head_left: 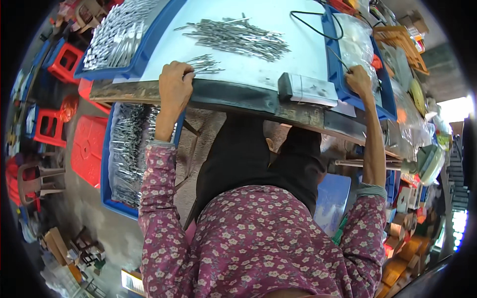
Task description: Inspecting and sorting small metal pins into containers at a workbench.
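At the table's near edge, my left hand is closed, its thumb against the curled fingers. A small fan of thin metal rods lies right beside its fingertips; whether any is pinched in them is hidden. Farther in, a larger heap of similar thin metal rods is spread on the white tabletop. My right hand is closed over the blue tray at the right. From its fingers a thin grey rod slants toward the far left, across the tray's wall.
A blue bin of shiny metal pieces stands at the left. A grey block sits near the front edge. The blue tray at right holds plastic bags; a black cord loops over it. Below left, another blue bin stands beside red stools.
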`<state>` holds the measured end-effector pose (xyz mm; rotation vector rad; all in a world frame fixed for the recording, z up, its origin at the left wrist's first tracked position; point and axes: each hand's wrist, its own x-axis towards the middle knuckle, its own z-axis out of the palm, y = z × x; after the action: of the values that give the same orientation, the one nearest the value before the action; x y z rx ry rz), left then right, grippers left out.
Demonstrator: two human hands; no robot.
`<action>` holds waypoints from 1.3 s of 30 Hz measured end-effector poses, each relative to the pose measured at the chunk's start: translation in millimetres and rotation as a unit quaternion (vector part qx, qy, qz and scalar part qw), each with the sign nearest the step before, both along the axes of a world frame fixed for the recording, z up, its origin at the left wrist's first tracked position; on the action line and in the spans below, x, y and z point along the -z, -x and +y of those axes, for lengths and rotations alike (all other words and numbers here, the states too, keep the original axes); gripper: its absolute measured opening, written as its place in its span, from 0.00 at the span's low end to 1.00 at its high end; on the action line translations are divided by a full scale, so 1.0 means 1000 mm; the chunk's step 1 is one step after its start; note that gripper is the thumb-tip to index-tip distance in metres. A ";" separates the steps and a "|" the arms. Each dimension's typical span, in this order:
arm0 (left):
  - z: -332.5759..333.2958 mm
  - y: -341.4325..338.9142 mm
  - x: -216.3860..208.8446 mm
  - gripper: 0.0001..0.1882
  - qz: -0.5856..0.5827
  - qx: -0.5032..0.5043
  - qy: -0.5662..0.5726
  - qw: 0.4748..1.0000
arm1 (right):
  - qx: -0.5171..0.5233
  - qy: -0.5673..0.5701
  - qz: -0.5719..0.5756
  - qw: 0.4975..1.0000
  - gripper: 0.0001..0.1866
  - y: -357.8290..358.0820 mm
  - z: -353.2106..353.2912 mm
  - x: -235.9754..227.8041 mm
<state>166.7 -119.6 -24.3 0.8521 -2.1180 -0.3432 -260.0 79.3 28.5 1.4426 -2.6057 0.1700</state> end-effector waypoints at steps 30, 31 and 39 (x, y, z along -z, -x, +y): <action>-0.071 0.043 0.009 0.23 -0.057 -0.025 -0.005 0.998 | -0.021 0.177 -0.070 0.981 0.07 -0.028 0.064 -0.019; -0.085 0.043 0.014 0.24 -0.020 -0.009 -0.016 1.000 | -0.015 0.178 -0.055 0.982 0.07 -0.029 0.064 -0.018; -0.170 0.043 0.019 0.34 -0.084 0.087 -0.052 0.991 | -0.004 0.183 -0.023 0.983 0.06 -0.041 0.066 -0.015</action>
<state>123.9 -290.1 -43.6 0.7801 -2.3555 -0.4925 -218.6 144.9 44.0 1.3278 -2.4339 0.6524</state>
